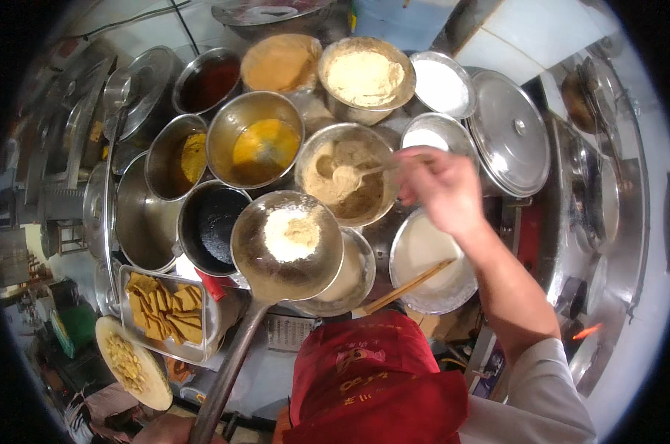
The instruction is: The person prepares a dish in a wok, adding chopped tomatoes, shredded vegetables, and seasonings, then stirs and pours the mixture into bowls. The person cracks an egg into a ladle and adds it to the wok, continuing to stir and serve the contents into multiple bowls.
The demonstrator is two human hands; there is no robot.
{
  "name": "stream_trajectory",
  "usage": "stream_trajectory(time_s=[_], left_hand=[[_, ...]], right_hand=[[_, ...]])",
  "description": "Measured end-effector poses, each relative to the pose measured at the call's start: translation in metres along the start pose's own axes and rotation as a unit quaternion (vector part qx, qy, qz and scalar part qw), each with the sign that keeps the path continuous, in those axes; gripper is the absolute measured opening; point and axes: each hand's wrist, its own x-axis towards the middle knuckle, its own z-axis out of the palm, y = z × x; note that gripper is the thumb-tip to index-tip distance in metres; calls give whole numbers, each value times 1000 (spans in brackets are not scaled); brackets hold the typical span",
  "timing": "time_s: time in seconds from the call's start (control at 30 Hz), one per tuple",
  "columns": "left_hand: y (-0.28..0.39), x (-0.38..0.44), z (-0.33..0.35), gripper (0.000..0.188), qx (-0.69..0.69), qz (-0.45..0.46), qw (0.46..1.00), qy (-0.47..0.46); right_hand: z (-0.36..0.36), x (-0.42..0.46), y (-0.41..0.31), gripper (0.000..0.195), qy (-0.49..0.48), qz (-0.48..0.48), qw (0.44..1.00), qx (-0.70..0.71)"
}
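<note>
At the bottom edge my left hand [171,430] grips the handle of a large metal ladle [240,338]. The ladle's bowl holds a mound of white and pale tan powder [292,234]. My right hand [443,186], slightly blurred, holds the handle end of a small spoon [347,178]. That spoon's bowl carries tan powder and is over the metal bowl of tan powder [324,161], right behind the ladle. Below my right hand, a bowl of whitish liquid [424,244] has a pair of wooden chopsticks [410,286] lying across its rim.
Bowls of orange-brown powder [279,61], pale yellow powder [365,75] and white powder [440,86] stand at the back. Pots of yellow liquid [265,147] and dark liquid [216,227] are left. A lidded pot [509,133] stands right; a tray of brown slices [166,308] sits lower left.
</note>
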Motion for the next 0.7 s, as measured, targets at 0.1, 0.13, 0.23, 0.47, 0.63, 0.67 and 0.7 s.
stream_trajectory(time_s=[0.1, 0.13, 0.23, 0.47, 0.63, 0.67, 0.7], left_hand=[[-11, -5, 9, 23, -13, -2, 1000, 27], [-12, -5, 11, 23, -15, -6, 999, 33], [-16, -6, 15, 24, -27, -23, 998, 60], [-9, -8, 12, 26, -26, -41, 997, 55], [-23, 4, 1, 30, 41, 145, 989, -2], [-26, 12, 0, 30, 71, 242, 968, -7], [-20, 16, -1, 30, 103, 333, 937, -16]], right_hand=[[15, 13, 46, 26, -32, -91, 992, -85], [18, 12, 47, 26, -43, -33, 997, -47], [24, 13, 37, 23, -60, 97, 991, 63], [-1, 10, 23, 17, -7, 131, 970, 203], [-20, -5, -20, 16, -10, 80, 970, 230], [-19, -11, -31, 17, -32, 54, 970, 235], [-19, -19, -39, 17, -50, 30, 969, 241]])
